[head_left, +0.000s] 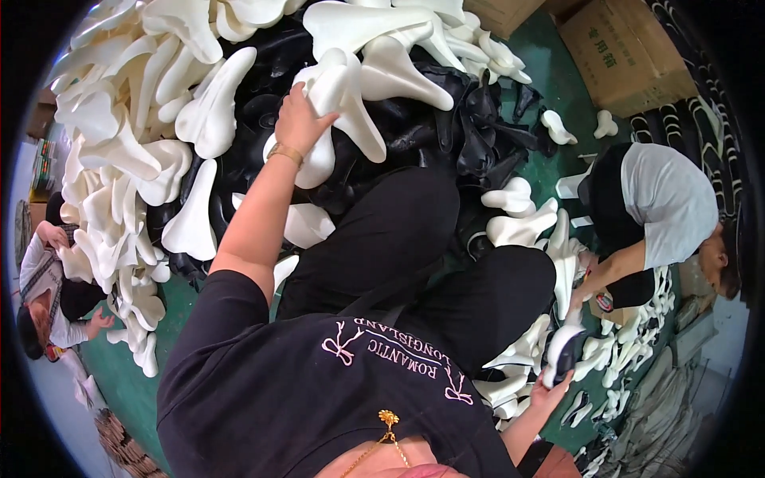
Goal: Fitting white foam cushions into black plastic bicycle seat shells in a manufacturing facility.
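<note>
Two bare hands of ours are at work, well apart. Our left hand [305,119] rests on a smooth, white, saddle-shaped piece [325,86] ahead of us, thumb and fingers spread around its rounded end (we cannot tell whether they grip it). Our right hand [550,390], low at our right side, holds a white-and-black, saddle-shaped piece [562,350] between thumb and fingers. In front of us lies a heap of glossy black, soft-looking covers [482,131]; to its left rises a pile of white, foam-like saddle shapes [111,119]. On our right, a person in a light grey T-shirt [669,199] bends forward. Beyond, a brown cardboard box [625,60] stands on the green floor [550,72].
</note>
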`<state>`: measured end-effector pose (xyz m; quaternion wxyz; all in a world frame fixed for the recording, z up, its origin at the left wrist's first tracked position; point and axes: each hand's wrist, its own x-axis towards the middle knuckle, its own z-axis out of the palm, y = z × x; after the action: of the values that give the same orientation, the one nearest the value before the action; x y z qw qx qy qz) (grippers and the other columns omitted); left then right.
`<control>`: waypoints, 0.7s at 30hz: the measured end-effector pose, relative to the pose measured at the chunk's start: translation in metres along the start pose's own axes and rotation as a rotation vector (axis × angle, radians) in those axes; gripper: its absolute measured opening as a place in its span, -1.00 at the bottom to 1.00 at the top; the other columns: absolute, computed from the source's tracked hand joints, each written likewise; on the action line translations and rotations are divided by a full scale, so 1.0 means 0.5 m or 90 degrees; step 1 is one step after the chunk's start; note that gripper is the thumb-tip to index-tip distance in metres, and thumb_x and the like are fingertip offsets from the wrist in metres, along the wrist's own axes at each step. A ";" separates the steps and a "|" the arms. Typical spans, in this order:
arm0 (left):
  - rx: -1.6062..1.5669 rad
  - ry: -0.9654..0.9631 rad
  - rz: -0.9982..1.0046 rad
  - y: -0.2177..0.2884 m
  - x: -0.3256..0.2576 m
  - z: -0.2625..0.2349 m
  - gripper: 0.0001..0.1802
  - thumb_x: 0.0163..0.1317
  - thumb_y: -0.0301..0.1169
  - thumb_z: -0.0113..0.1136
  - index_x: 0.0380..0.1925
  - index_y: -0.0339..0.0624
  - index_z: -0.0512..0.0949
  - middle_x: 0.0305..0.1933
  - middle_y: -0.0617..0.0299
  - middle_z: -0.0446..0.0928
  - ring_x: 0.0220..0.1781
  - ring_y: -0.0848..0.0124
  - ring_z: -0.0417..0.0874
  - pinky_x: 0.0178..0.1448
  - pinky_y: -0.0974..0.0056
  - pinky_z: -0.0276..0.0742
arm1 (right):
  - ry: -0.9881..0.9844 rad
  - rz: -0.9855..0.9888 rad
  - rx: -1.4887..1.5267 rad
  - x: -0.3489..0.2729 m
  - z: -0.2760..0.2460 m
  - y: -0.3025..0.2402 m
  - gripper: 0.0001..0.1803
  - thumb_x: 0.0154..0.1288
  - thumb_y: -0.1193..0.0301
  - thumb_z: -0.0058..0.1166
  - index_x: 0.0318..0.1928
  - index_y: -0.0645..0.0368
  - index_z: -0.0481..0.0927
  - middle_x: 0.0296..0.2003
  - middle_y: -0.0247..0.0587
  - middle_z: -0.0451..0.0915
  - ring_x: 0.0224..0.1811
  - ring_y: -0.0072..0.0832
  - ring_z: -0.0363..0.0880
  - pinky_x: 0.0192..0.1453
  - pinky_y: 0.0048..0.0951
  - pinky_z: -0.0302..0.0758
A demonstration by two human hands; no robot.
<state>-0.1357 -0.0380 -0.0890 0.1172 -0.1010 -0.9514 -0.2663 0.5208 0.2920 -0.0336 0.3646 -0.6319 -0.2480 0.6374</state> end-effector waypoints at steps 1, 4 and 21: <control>-0.042 -0.031 0.012 -0.022 0.012 0.008 -0.07 -0.16 -0.08 0.49 0.18 -0.26 0.29 0.11 -0.12 0.40 0.14 -0.04 0.44 0.20 0.06 0.42 | 0.050 -0.021 0.031 0.015 -0.040 0.026 -0.47 0.26 0.00 0.13 0.11 0.03 0.46 -0.04 -0.25 0.57 -0.08 -0.32 0.59 -0.11 -0.29 0.62; -0.252 0.012 0.030 -0.071 0.045 -0.019 -0.35 -0.07 -0.24 0.40 0.03 -0.29 0.44 -0.04 -0.11 0.53 0.01 0.08 0.58 0.12 0.16 0.48 | 0.227 -0.034 0.104 0.041 -0.086 0.074 -0.48 0.33 0.12 0.08 0.19 0.09 0.39 0.00 -0.11 0.54 0.02 -0.20 0.56 -0.06 -0.24 0.62; -1.050 0.072 -0.395 -0.191 -0.074 -0.265 -0.35 0.36 0.08 -0.22 0.09 -0.30 0.43 0.01 0.04 0.56 0.01 0.18 0.59 0.16 0.16 0.49 | -1.105 -0.439 -1.116 -0.311 1.029 0.442 -0.45 0.21 0.28 0.12 0.22 0.15 0.43 -0.20 -0.06 0.66 -0.31 -0.38 0.64 -0.19 -0.37 0.57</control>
<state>-0.1026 -0.1931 -0.0355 -0.0237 0.1227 -0.4334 -0.8925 -0.0303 0.1103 -0.0678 -0.3066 0.0578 -0.8887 0.3360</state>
